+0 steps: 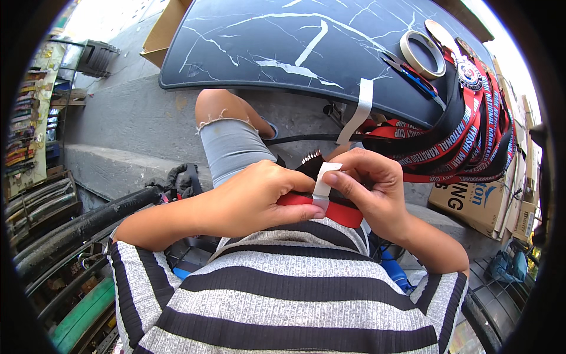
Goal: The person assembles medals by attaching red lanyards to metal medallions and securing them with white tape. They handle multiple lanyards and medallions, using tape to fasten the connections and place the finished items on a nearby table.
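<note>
My left hand [274, 194] is closed on a red and black ribbon [345, 213] held close above my lap. Across that ribbon lies a short strip of white tape [325, 180]. Its upper end is pinched between the thumb and forefinger of my right hand [374, 183]. A dark ribbon end with pale marks along its edge [311, 160] sticks up between the two hands. Just beyond my right hand, a second tape strip [361, 106] hangs down from the table's near edge. My fingers hide part of the ribbon.
Ahead stands a dark marble-patterned table [247, 50]. At its right lie a tape roll [423, 54], a blue and red cutting tool [415, 76], a medal [470, 75] and a heap of red and black printed ribbons [454, 141]. Below sits a cardboard box [471, 203].
</note>
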Action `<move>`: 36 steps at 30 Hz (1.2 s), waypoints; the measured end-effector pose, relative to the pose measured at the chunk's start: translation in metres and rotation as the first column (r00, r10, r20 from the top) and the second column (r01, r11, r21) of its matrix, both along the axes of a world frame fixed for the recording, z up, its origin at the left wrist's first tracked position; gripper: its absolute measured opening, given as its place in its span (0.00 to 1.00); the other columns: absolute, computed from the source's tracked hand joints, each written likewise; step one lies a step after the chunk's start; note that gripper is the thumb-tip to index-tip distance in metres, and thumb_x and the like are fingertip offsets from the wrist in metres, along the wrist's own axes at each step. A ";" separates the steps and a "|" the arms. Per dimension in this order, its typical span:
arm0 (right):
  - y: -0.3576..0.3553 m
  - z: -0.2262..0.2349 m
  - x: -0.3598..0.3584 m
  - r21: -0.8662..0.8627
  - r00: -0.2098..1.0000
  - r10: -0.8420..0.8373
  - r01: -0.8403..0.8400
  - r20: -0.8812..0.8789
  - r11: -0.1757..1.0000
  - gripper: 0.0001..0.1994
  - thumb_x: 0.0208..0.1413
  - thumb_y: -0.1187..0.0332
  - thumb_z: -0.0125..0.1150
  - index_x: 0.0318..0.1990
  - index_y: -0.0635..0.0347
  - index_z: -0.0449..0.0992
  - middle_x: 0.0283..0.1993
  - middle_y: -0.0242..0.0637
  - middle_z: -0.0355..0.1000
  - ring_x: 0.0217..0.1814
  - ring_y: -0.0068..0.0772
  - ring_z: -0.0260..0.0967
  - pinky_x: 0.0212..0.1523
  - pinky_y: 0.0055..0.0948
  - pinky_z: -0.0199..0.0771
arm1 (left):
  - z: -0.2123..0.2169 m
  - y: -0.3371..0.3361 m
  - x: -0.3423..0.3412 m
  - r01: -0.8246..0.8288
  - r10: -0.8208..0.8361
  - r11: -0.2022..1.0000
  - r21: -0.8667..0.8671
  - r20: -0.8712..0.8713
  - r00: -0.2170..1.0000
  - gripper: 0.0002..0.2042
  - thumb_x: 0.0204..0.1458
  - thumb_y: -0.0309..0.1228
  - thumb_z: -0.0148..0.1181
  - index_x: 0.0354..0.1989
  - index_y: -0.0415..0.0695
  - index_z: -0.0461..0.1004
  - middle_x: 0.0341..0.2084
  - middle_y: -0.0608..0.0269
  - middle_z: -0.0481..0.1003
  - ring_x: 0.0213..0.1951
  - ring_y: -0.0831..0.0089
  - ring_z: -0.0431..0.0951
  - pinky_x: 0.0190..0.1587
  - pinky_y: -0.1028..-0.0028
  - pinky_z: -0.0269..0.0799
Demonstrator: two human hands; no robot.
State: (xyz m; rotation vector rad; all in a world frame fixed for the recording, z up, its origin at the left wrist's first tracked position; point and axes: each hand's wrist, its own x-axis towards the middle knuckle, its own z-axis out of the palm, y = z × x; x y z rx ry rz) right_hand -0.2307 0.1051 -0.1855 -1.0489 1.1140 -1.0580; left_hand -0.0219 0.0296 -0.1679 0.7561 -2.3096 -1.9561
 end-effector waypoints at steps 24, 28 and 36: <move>-0.003 0.049 -0.015 -0.243 0.781 0.163 -0.374 -0.603 0.895 0.11 0.47 0.78 0.68 0.40 0.61 0.79 0.40 0.39 0.76 0.41 0.37 0.76 0.42 0.33 0.76 | -0.024 0.015 -0.009 -0.151 0.163 0.986 0.069 -0.207 0.965 0.09 0.61 0.31 0.57 0.41 0.36 0.74 0.20 0.58 0.71 0.22 0.76 0.68 0.26 0.73 0.64; -0.003 0.054 -0.013 -0.300 0.761 0.131 -0.400 -0.636 0.866 0.14 0.45 0.76 0.71 0.41 0.62 0.78 0.41 0.39 0.77 0.44 0.39 0.78 0.48 0.35 0.78 | -0.017 0.011 -0.003 -0.139 0.149 0.987 0.076 -0.147 0.978 0.09 0.61 0.31 0.57 0.40 0.35 0.74 0.19 0.59 0.69 0.22 0.78 0.67 0.26 0.73 0.63; -0.002 0.051 -0.009 -0.498 0.773 -0.025 -0.383 -0.634 0.778 0.20 0.39 0.63 0.78 0.40 0.60 0.79 0.42 0.40 0.77 0.44 0.42 0.78 0.53 0.42 0.77 | -0.009 0.009 0.001 -0.198 0.216 0.973 0.120 -0.155 0.964 0.08 0.60 0.28 0.56 0.40 0.35 0.74 0.22 0.66 0.69 0.26 0.82 0.67 0.29 0.76 0.62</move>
